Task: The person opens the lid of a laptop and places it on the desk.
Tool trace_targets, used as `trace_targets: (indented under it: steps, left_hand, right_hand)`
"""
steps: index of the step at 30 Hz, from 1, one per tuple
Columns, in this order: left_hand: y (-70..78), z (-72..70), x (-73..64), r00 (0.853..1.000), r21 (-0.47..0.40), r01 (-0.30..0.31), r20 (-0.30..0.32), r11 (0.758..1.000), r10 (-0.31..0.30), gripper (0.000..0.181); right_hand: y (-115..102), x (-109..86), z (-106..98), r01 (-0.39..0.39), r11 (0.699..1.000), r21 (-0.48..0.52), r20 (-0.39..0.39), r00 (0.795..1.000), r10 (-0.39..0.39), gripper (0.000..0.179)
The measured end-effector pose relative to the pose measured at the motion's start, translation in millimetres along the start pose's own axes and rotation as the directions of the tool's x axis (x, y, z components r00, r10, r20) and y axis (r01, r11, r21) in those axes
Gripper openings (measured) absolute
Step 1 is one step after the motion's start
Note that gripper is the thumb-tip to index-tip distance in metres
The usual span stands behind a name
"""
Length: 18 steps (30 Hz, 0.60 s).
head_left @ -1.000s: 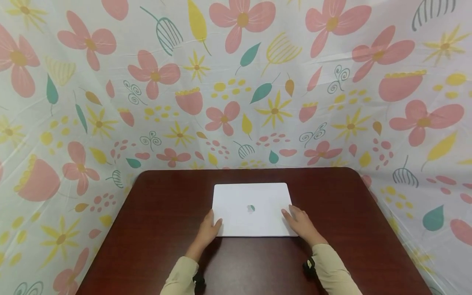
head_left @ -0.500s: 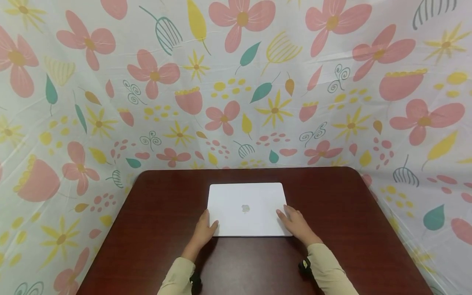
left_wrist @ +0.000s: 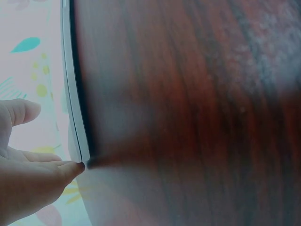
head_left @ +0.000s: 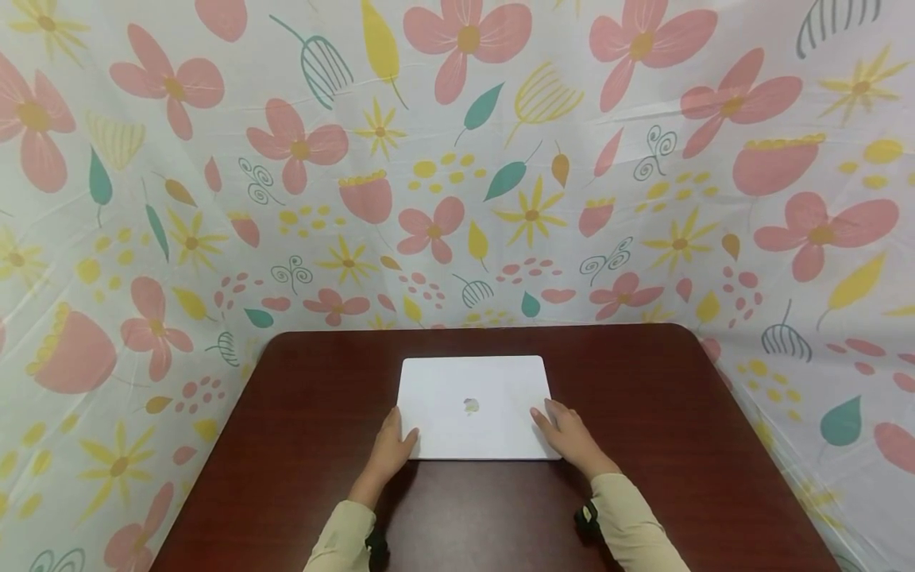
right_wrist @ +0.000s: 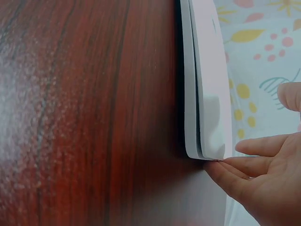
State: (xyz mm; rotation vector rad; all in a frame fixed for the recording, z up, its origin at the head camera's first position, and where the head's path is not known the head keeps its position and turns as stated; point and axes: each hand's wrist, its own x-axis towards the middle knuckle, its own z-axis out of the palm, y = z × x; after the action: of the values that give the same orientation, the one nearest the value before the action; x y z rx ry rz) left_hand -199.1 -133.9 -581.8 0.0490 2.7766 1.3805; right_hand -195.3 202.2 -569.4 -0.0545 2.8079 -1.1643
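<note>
A folded silver laptop (head_left: 475, 381) with an apple-shaped logo on its lid lies flat on the dark wooden table. My left hand (head_left: 389, 446) is at its left side, fingertips touching the side edge near the front corner. At the opposite side, my right hand (head_left: 577, 443) likewise touches the edge. In the left wrist view the thumb (left_wrist: 26, 111) stands apart from the laptop (left_wrist: 70, 89) while extended fingers meet its corner. The right wrist view has the right thumb (right_wrist: 289, 95) raised too, with the fingertips against the laptop's corner (right_wrist: 214, 127).
The brown table (head_left: 300, 413) has rounded far corners and extends on both sides of the laptop. A flower-patterned cloth (head_left: 457, 199) hangs right behind the table and along both sides. Dark bands (head_left: 588, 520) are on the wrists below the beige sleeves.
The laptop has slid a little to the left across the table, and both hands have moved left with it. The latest half second shows a smaller shift.
</note>
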Motion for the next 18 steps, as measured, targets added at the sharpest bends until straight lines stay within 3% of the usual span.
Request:
trace_targets:
  steps: [18]
  left_hand:
    - [-0.8, -1.8, -0.9, 1.0, 0.024, -0.018, -0.019, 1.0, 0.018, 0.067]
  right_hand:
    - [-0.2, -0.1, 4.8, 0.012, 1.0, -0.011, -0.005, 1.0, -0.012, 0.077]
